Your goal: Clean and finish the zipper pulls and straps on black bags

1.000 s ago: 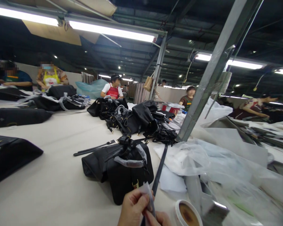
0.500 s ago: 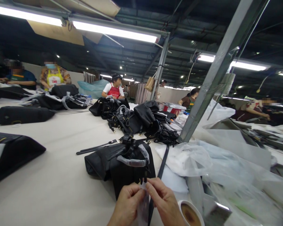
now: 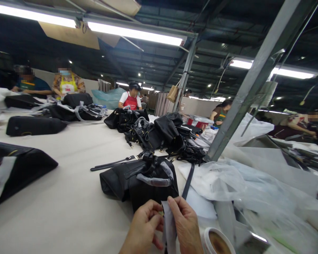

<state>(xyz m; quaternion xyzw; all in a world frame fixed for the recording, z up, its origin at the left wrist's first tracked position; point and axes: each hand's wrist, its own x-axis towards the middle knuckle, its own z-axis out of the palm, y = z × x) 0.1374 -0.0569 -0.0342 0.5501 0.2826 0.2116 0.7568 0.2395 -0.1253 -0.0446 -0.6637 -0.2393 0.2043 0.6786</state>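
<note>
A narrow strip of whitish wrapping film (image 3: 170,224) stands upright between my hands, close to the front of the table. My right hand (image 3: 187,225) pinches its top and right side between thumb and fingers. My left hand (image 3: 145,225) has its fingers curled at the strip's left edge. A small dark piece with a hint of gold shows at its fingertips, too small to name. Just beyond my hands lies a black handbag (image 3: 116,183) with a film-wrapped handle (image 3: 155,181). A dark strap (image 3: 188,181) runs along its right side.
At my right stands a white tub of brown paste (image 3: 219,243), with clear plastic bags (image 3: 214,180) behind it. More black bags (image 3: 153,132) are heaped farther back. Another bag (image 3: 23,169) lies left. A slanted metal post (image 3: 235,95) rises at right. Co-workers (image 3: 131,98) sit across the table.
The film strip now stands higher and shows more of its face. My left fingers have shifted down its left edge, while my right hand pinches its top. The view has turned slightly left.
</note>
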